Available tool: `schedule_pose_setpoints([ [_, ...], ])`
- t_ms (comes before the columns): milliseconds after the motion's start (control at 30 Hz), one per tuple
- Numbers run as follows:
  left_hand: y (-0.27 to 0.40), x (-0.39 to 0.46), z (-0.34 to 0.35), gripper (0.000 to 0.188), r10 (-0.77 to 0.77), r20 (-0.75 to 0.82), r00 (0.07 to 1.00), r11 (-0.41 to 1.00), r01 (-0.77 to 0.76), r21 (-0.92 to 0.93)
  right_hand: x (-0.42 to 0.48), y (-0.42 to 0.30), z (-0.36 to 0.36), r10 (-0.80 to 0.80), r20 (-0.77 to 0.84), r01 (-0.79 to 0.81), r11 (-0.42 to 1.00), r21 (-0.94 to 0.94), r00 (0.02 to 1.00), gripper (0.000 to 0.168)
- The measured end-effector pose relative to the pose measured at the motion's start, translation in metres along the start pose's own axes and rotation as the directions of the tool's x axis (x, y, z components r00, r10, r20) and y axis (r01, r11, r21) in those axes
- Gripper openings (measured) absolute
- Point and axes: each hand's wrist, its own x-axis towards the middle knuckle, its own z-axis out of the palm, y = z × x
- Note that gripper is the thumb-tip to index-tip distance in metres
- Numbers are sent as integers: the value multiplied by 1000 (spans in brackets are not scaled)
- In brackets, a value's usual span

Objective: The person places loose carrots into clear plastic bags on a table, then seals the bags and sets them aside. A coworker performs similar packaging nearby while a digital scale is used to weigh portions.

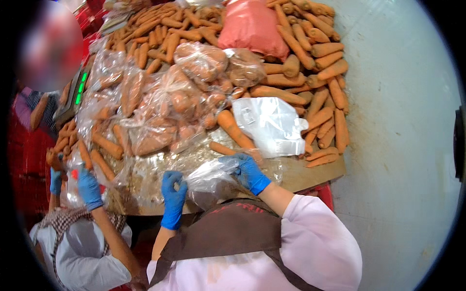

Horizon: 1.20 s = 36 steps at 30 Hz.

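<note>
A clear plastic bag (210, 177) is stretched between my two blue-gloved hands, just above the near edge of the table. My right hand (251, 175) pinches its upper right end. On the other side, my left hand (173, 198) has its fingers curled at the bag's left edge, thumb towards the bag. No carrot can be made out inside. Beyond my right hand lies a stack of flat white plastic bags (271, 125) with a printed label. A large loose carrot (235, 129) rests beside that stack, and a smaller carrot (222, 148) lies nearer to me.
Several clear bags filled with carrots (178, 98) cover the middle of the table (320, 172). Loose carrots (327, 72) are heaped behind and right, around a full red bag (251, 27). At left, a co-worker's gloved hand (89, 187) works near a scale with green lights (72, 94).
</note>
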Motion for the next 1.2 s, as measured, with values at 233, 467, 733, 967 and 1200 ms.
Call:
schedule_pose_setpoints([
  [233,-48,-25,-50,15,-19,-132,991,923,68,379,12,-6,-38,-442,-102,354,818,-453,891,13],
  [467,68,10,1,69,-35,306,951,988,-13,154,14,1,0,-498,285,565,612,-554,819,8],
  [733,19,-6,-13,17,-288,362,887,951,308,0,2,-25,-18,-173,430,463,314,-829,886,36],
  [967,23,-14,-20,20,-499,279,820,848,529,-38,49,-83,-190,-885,55,-325,-227,-918,462,95],
  [1200,5,-20,-3,20,-449,376,811,857,509,-75,66,-84,-171,-568,-38,-231,-271,-934,822,79],
])
